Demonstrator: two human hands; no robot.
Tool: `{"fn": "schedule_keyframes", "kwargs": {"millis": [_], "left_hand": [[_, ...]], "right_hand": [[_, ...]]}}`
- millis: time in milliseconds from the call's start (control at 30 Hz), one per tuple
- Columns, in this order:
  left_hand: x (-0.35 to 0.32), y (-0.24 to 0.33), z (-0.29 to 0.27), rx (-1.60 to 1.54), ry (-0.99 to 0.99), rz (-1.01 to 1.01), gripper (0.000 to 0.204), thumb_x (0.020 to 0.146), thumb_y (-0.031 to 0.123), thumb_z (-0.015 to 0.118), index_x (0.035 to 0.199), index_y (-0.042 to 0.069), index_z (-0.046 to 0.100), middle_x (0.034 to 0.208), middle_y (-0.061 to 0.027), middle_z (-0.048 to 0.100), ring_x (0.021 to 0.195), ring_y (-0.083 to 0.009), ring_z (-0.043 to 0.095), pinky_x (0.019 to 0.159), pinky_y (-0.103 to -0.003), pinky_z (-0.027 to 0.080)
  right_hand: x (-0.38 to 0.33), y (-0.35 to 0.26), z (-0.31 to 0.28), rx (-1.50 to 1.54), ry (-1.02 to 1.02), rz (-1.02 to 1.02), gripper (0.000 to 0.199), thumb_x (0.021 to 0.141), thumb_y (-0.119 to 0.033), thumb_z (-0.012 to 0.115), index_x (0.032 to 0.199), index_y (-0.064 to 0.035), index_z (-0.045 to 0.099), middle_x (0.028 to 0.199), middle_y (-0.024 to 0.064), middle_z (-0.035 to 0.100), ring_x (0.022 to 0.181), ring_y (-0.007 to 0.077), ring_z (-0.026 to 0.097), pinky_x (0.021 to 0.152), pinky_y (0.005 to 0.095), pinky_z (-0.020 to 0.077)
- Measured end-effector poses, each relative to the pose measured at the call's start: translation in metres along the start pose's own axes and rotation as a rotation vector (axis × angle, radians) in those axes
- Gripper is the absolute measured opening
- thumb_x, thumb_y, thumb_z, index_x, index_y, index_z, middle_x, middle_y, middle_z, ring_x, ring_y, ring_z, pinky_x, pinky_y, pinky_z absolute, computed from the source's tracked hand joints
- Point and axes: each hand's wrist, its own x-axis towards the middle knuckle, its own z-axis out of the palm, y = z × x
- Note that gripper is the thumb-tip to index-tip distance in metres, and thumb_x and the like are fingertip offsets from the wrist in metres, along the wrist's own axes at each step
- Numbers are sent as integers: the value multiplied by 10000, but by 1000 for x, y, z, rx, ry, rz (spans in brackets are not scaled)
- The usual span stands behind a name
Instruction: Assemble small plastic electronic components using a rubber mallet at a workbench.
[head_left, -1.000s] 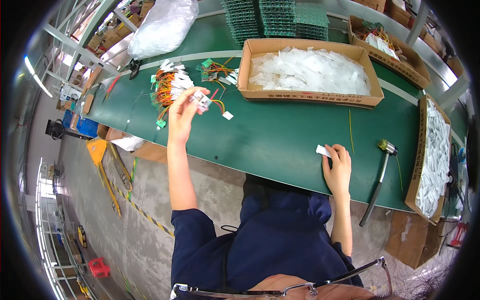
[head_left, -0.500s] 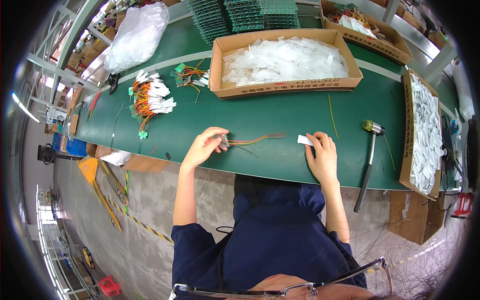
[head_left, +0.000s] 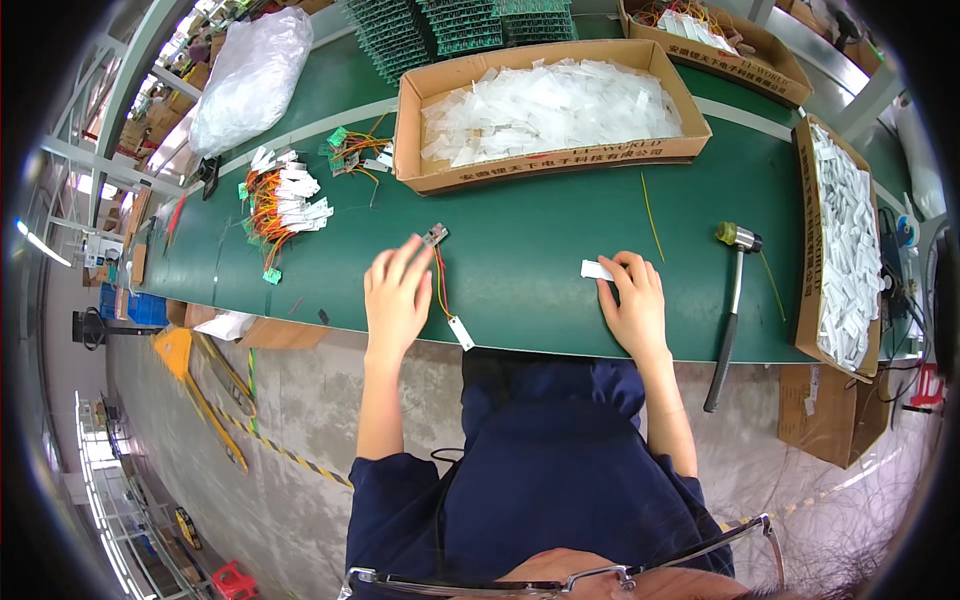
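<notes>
My left hand [head_left: 397, 305] is over the near part of the green workbench, fingers stretched out and slightly blurred, holding nothing. Just beyond its fingertips lies a small grey circuit board [head_left: 435, 235]. Red and yellow wires [head_left: 441, 280] run from that board toward the bench's near edge and end at a white rectangular tab [head_left: 460, 332]. Farther right, my right hand [head_left: 636, 305] pinches a small white rectangular piece [head_left: 596, 270] between thumb and fingers, low over the bench top. Part of the piece is hidden by the fingers.
A bundle of wired white tabs [head_left: 290, 200] lies at left. Behind stands a cardboard box [head_left: 550, 168] of translucent strips; another box [head_left: 808, 240] at right holds white pieces. A hammer [head_left: 732, 320] overhangs the near edge. Loose yellow wire [head_left: 652, 217] and stacked green boards [head_left: 460, 28] lie beyond.
My left hand has let go of the circuit board, which now rests on the bench with its wires turned toward the near edge. My right hand still holds the white piece. The view has shifted slightly.
</notes>
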Motion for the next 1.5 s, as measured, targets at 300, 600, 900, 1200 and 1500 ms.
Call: {"fn": "schedule_keyframes", "kwargs": {"millis": [300,600,900,1200,1500], "left_hand": [[-35,6,-16,-444,-297,181,301,716,24,690,999,124,706,1237,16,638,1121,-258,523,968,-387,416],[-9,28,2,-472,-154,297,132,757,104,768,842,82,669,926,-10,671,954,-232,603,922,-384,438],[40,105,38,-692,-65,212,86,841,103,704,923,78,712,797,-15,627,753,-195,573,760,-329,416],[36,129,64,-789,-163,86,113,845,86,706,949,42,720,861,-23,595,760,-187,556,735,-318,437],[32,131,69,-888,-209,-37,110,849,122,704,945,73,682,935,-30,587,805,-242,568,731,-372,476]], "right_hand": [[0,1,1,-1,3,-8,275,822,-88,685,1091,-37,666,1031,60,565,842,236,543,767,368,437],[-1,0,-2,40,-34,-30,316,813,-79,692,1123,-32,650,1037,70,576,852,251,554,786,378,453],[-1,-6,-7,256,-71,-71,386,784,-32,698,1163,-29,625,1047,115,627,949,301,610,832,394,507],[-3,-2,-5,294,-70,-71,347,769,-18,694,1105,-30,610,1038,120,635,946,314,617,830,400,513],[-2,-4,-4,291,-40,-98,181,762,-20,708,934,-38,656,1006,82,632,880,274,613,783,375,521]]}}
